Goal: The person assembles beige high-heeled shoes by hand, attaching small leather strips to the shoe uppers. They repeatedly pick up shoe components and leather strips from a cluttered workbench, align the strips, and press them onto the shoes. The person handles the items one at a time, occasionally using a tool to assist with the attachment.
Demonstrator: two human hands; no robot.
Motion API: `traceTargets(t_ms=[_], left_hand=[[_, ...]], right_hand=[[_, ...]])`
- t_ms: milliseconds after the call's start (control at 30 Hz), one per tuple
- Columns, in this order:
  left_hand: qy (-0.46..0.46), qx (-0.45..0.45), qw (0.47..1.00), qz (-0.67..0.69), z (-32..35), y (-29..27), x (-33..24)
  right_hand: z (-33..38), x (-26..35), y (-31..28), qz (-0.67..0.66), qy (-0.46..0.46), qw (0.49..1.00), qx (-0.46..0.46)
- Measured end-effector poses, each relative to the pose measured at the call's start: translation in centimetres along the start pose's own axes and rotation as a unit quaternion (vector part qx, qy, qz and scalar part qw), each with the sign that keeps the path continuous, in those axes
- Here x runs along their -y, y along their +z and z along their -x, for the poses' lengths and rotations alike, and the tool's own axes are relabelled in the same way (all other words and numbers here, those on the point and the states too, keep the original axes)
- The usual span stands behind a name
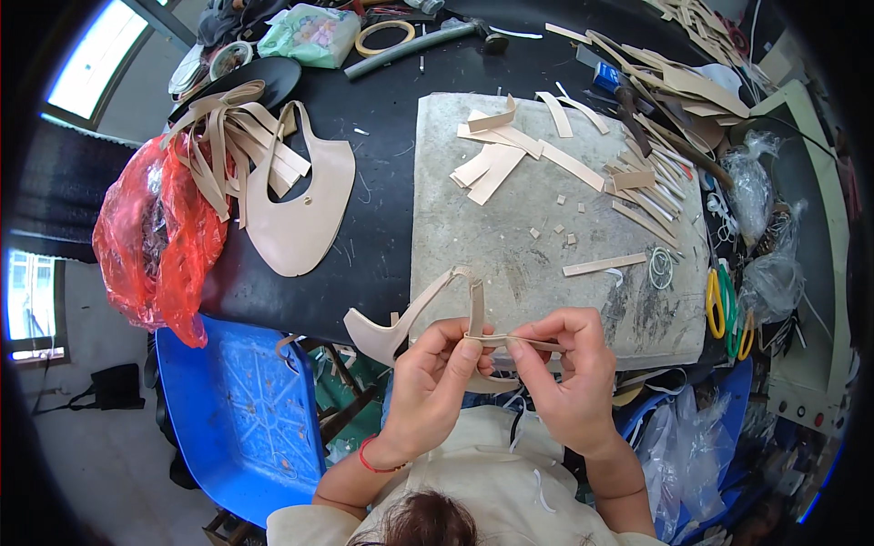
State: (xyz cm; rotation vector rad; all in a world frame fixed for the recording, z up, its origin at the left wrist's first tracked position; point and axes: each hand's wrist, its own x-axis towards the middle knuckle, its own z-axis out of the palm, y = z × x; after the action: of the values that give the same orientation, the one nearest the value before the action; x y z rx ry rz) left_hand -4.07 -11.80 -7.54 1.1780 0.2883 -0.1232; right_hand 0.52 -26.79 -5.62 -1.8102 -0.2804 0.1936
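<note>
Near the front edge of the work board, my left hand pinches a narrow beige strap between thumb and fingers. My right hand grips the same strap a little further right, and its end sticks out past the fingers. The strap joins or folds around an upright band of a beige shoe upper, which hangs to the left of my left hand; exactly how is hidden by the fingers. Further left, another beige shoe upper lies flat on the black table beside a bundle of beige strips.
A stained pale board bears several beige strips and small squares. At its right lie a hammer and yellow-handled scissors. A red plastic bag sits at the left, above a blue plastic tub.
</note>
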Motion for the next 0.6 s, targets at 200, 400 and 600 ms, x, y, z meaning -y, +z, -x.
traceTargets(t_ms=[200, 400, 600], left_hand=[[0.017, -0.011, 1.0, -0.002, 0.1, 0.0, -0.5], [0.059, -0.097, 0.994, 0.0, 0.6, -2.2, -1.8], [0.071, -0.134, 0.988, -0.012, 1.6, -2.4, -2.5]], right_hand=[[-0.1, 0.0, 0.2, 0.035, -0.007, 0.999, 0.018], [-6.8, 0.1, -0.4, 0.292, -0.175, 0.94, 0.001], [-15.5, -4.8, -0.3, 0.576, -0.457, 0.677, 0.04]])
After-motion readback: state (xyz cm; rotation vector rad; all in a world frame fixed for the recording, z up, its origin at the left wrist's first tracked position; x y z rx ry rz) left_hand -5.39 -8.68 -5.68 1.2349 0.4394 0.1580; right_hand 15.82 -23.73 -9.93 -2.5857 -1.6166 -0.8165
